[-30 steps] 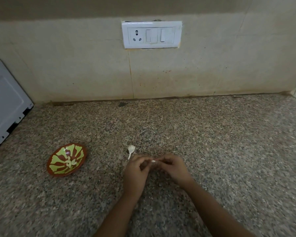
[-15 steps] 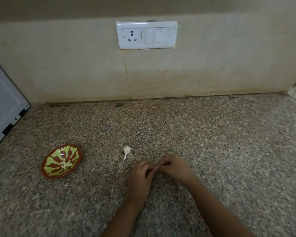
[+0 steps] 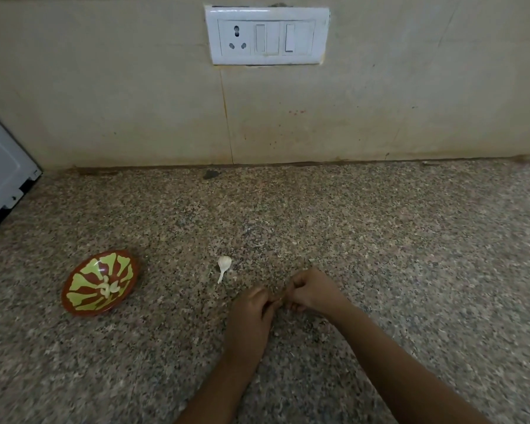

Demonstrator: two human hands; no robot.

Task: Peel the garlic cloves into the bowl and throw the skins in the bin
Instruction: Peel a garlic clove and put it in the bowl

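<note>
White garlic clove (image 3: pixel 224 263): unpeeled, papery, thin tail; lies on granite counter (image 3: pixel 380 240).
Peeled cloves (image 3: pixel 107 287): pale, in bowl centre.
Bowl (image 3: pixel 74 289): red-brown, green-patterned; left of clove.
Left hand (image 3: pixel 251 313), right hand (image 3: pixel 312 289): fingers curled, tips meeting; contents hidden.

No legible text, label, brand or number in view; switch plate (image 3: pixel 266 36) unmarked.

Whatever the hands (image 3: pixel 251 306) (image 3: pixel 314 290) pinch between them is hidden from view.

Bowl (image 3: pixel 84 296) holding peeled cloves (image 3: pixel 108 287), unpeeled clove (image 3: pixel 224 263) nearby
</note>
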